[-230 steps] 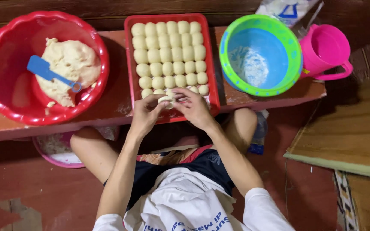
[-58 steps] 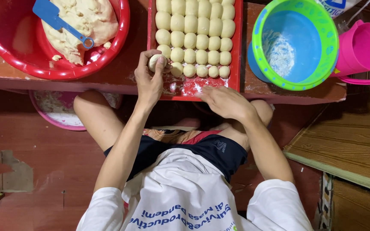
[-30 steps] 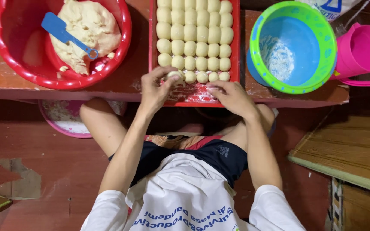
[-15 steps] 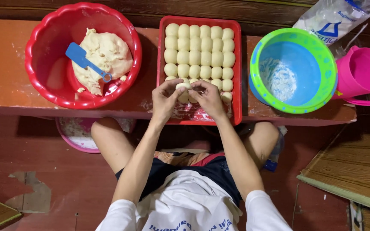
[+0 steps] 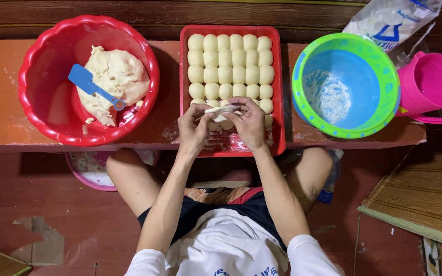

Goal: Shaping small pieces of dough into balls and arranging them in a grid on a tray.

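Dough piece (image 5: 220, 109) is pinched flat between left hand (image 5: 193, 129) and right hand (image 5: 249, 121) above red tray (image 5: 278, 92). Risk: overstretching likely tears it.

1. A long, worn, orange-painted wooden counter (image 5: 6, 92) runs across the frame.
2. Behind it stands a dark wooden plank wall (image 5: 103, 10).
3. Below lies a scuffed red-brown floor (image 5: 42, 204).
4. A pale wooden board platform (image 5: 425, 199) sits at right.
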